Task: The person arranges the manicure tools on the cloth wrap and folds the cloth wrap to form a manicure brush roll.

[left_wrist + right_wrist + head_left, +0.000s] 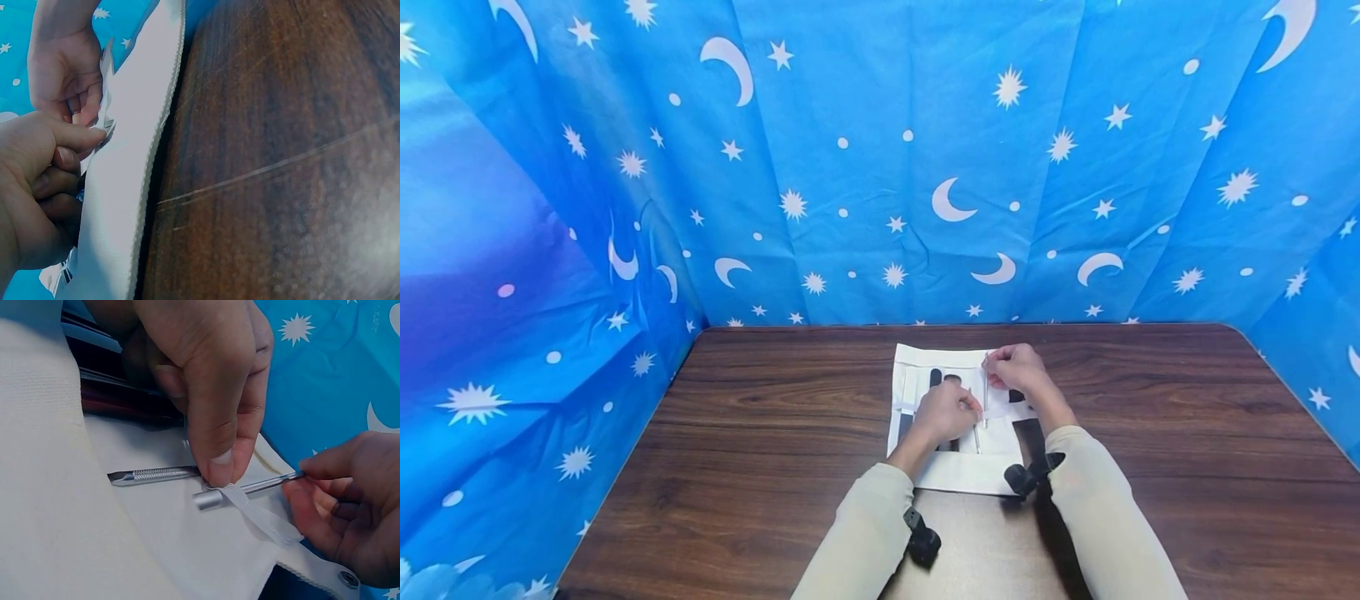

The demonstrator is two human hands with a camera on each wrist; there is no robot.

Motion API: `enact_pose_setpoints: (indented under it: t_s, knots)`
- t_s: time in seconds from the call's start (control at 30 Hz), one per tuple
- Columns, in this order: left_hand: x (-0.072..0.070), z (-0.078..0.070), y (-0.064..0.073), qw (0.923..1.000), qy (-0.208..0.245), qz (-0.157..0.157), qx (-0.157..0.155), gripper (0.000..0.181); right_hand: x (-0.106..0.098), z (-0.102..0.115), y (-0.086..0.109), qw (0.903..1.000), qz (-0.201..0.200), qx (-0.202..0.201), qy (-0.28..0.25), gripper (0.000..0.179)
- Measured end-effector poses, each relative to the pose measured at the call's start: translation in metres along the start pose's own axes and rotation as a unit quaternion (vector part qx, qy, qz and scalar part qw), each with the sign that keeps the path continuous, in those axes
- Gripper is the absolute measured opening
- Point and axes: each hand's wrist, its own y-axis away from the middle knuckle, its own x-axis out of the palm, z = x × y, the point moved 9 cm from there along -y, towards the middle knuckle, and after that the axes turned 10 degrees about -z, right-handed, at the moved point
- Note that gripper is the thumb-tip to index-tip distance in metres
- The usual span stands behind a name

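White case [966, 473] lies opened out on the table [775, 442], and both hands work over its right half. Right hand [1021, 368], at the far right part of the case: thumb and fingertips pinch the thin end of a metal rod [265, 484]. Rod sits over the case's right half, thin end toward the case's far edge, thicker silver end pointing toward the case's near flap. Left hand [946, 412], over the middle of the case: thumb and finger pinch a white elastic band [265, 522] on the case, remaining fingers curled in. Band crosses over the rod near its thick end; whether it's snug around it, can't tell.

Ridged metal tool [159, 475] lies on the case just beside the rod, slanted tip toward the case's near flap, other end hidden under the left thumb. More stuff in the case's left half: black handle [936, 377] and a brown piece [952, 379] next to it, both partly covered by the left hand. Another black item [1017, 396] in the case's right part, by the right wrist. Metal snap [349, 579] at a corner of the case.

Beyond the case, blue curtain [880, 175] with moons and stars. Pale sleeves [861, 533] reach in from the case's near side, black camera [923, 543] on the left one.
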Motion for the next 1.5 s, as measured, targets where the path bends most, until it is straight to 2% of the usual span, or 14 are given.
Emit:
enact_pose_setpoints:
  t_s: [0.1,0.2,0.4,0.57,0.9,1.2,1.37,1.5]
  knots:
    - [0.000,0.000,-0.001,0.9999,-0.010,-0.004,0.007,0.008,0.001,0.000,0.001,0.9995,0.012,-0.005,0.028,0.014]
    - [-0.001,0.000,-0.002,0.9998,-0.014,-0.007,0.011,0.009,0.005,0.001,0.004,0.9980,0.041,-0.011,0.047,0.011]
    - [0.000,0.001,-0.002,1.0000,-0.006,0.002,0.000,0.010,0.010,0.002,0.015,0.9910,0.098,-0.026,0.087,0.009]
    - [0.000,0.000,-0.002,1.0000,-0.005,0.002,-0.001,0.011,0.011,0.002,0.020,0.9851,0.111,-0.045,0.123,0.006]
    - [0.000,0.000,-0.001,0.9999,0.000,0.009,-0.011,0.013,0.009,0.002,0.023,0.9836,0.106,-0.059,0.133,0.007]
    - [0.002,-0.004,0.000,0.9997,-0.026,0.004,0.002,0.012,0.005,0.004,0.024,0.9800,0.093,-0.088,0.153,0.007]
    - [0.002,-0.003,-0.001,0.9994,-0.035,0.006,-0.003,0.011,-0.006,0.006,0.027,0.9808,0.082,-0.105,0.143,0.015]
    - [0.002,-0.003,-0.001,0.9995,-0.029,0.008,-0.008,0.010,-0.025,0.007,0.027,0.9846,0.045,-0.133,0.105,0.021]
